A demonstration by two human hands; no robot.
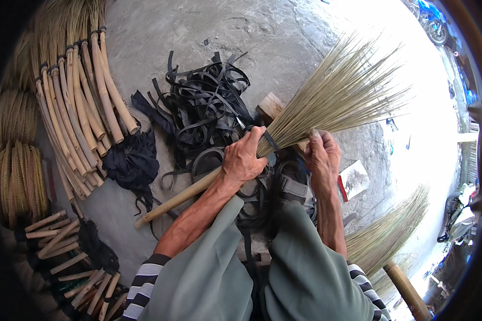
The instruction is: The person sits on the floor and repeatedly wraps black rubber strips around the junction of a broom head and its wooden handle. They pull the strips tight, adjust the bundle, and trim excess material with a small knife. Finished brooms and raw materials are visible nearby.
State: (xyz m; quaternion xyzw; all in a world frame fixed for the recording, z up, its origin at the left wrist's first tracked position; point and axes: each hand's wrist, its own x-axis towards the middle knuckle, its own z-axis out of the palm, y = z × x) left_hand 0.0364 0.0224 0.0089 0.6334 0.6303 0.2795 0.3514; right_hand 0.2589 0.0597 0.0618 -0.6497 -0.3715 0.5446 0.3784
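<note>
A straw broom [340,88] lies slantwise across my knees, its bristles fanned out to the upper right and its bamboo handle [179,200] running to the lower left. My left hand [245,155] is closed round the neck of the broom. Just above the thumb, a black strip [271,140] is wrapped about the base of the bristles. Beside the lower edge of the bristles, my right hand [323,155] is closed in a pinch; what sits between its fingers is hidden. A wooden block [270,106] rests on the floor behind the neck.
Tangled black strips [209,101] are heaped ahead of my left hand. Several bamboo-handled brooms [80,96] lie stacked at left, near dark cloth [131,163] and short sticks [64,251]. More bristles [391,227] lie at lower right. Sandals [294,187] are below my hands.
</note>
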